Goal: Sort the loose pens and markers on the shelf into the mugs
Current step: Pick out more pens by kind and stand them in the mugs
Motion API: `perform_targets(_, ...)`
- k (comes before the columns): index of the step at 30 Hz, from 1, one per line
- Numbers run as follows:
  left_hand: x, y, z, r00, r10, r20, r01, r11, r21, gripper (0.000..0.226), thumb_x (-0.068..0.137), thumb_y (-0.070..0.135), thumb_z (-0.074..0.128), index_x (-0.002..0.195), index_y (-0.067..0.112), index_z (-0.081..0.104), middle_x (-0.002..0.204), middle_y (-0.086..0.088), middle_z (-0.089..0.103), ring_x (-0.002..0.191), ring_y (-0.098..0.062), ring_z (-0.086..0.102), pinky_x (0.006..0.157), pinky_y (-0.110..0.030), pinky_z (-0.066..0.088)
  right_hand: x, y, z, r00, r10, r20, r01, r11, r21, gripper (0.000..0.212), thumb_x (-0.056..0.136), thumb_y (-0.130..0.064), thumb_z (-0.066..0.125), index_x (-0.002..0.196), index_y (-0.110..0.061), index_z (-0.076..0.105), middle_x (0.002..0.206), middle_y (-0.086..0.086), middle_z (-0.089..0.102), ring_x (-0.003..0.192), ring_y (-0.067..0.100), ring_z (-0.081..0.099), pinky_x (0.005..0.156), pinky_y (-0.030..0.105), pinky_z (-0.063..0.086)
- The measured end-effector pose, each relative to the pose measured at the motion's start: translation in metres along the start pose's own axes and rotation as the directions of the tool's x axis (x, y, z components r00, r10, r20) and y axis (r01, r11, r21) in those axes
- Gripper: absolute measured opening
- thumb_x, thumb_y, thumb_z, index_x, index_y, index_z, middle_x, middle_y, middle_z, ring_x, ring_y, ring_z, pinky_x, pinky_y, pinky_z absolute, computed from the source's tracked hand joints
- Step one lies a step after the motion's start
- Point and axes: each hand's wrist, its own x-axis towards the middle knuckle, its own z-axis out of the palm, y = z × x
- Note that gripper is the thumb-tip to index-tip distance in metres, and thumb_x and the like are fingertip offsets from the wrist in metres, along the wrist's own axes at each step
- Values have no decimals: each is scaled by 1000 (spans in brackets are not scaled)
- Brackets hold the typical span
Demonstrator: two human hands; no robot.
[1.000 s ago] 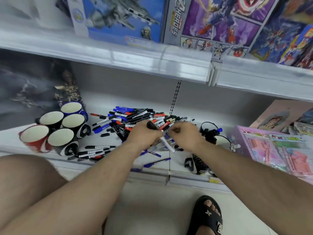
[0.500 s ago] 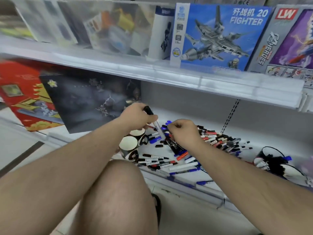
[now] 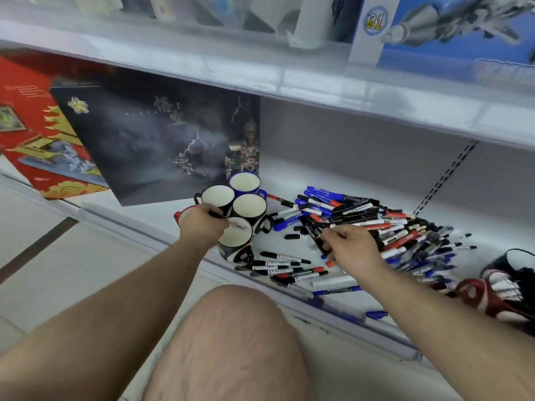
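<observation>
Left hand [image 3: 202,227] pinches a marker [image 3: 236,224] over a mug [image 3: 235,237]; right hand [image 3: 351,246] grips pens [image 3: 314,233]; a tilted release may miss the rim

Only thing I can actually read is a yellow "21" in the round blue badge [image 3: 375,20] on the white-and-blue box [image 3: 451,50] up on the top shelf. The print on the marker barrels [image 3: 362,224] is too blurry for me.

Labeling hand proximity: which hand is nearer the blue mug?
Left. The left hand holds a marker at the mug cluster, just in front of the blue mug. The right hand is off to the right, in the pen pile.
</observation>
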Motion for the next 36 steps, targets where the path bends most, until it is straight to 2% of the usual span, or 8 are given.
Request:
perform_targets(7, 6, -30, 32, 992, -117, -39, 117, 993, -8, 20, 79, 23, 75, 98, 20, 70, 80, -1, 69, 80, -26, 67, 77, -34, 56, 17, 34, 3, 995, 104, 3, -104, 995, -4, 27, 98, -23, 57, 80, -8, 70, 75, 9, 67, 61, 19, 58, 61, 33, 48)
perform_targets(12, 11, -43, 39, 991, -127, -30, 129, 991, 38, 29, 83, 23, 73, 111, 18, 69, 85, -2, 66, 58, -15, 57, 60, -24, 46, 19, 48, 6, 991, 131, 15, -130, 990, -46, 27, 97, -22, 57, 86, 0, 70, 76, 8, 67, 60, 17, 58, 63, 34, 48)
perform_targets(17, 5, -44, 37, 991, -74, -109, 95, 973, 211, 55, 80, 31, 72, 132, 23, 56, 131, -11, 48, 93, -26, 58, 82, -36, 51, 22, 59, 6, 993, 114, 8, -111, 983, -146, 30, 96, -24, 58, 83, 1, 69, 79, 18, 70, 62, 22, 59, 67, 42, 52)
perform_targets(21, -10, -22, 47, 932, 340, -121, -297, 914, 278, 46, 80, 25, 75, 122, 17, 60, 126, -8, 49, 101, -30, 59, 84, -42, 51, 28, 66, 3, 989, 8, 146, 49, 922, -383, 14, 94, -27, 62, 82, -23, 69, 82, -7, 70, 79, 12, 65, 72, 29, 54)
perform_targets(24, -15, -1, 68, 770, 608, 193, -636, 704, 316, 27, 83, 19, 72, 110, 13, 67, 107, -6, 60, 90, -22, 56, 81, -37, 52, 36, 82, 5, 953, 76, 294, 133, 765, -630, 11, 93, -34, 62, 98, -27, 69, 96, -10, 67, 85, 12, 63, 77, 33, 55)
perform_targets(28, -7, 18, 105, 676, 288, 679, -689, 574, 442, 40, 92, 35, 60, 129, 20, 55, 126, -4, 54, 103, -19, 54, 94, -33, 47, 42, 111, 5, 928, 230, 292, 67, 668, -741, 21, 93, -39, 60, 103, -22, 69, 105, -1, 67, 90, 18, 61, 76, 31, 52)
perform_targets(33, 9, 17, 143, 650, 23, 760, -738, 260, 623, 62, 93, 56, 49, 139, 15, 41, 132, -15, 49, 122, -33, 47, 94, -40, 44, 41, 139, -22, 946, 296, 134, -113, 687, -718, 21, 95, -36, 56, 83, -21, 65, 84, 0, 66, 77, 17, 62, 67, 29, 50)
perform_targets(36, 17, 11, 161, 692, -76, 718, -691, 216, 690, 90, 80, 76, 51, 145, 17, 34, 141, -15, 39, 130, -36, 39, 97, -45, 44, 38, 153, -44, 939, 340, 53, -192, 648, -737, 37, 97, -38, 49, 73, -13, 61, 72, 6, 63, 72, 21, 61, 62, 30, 48)
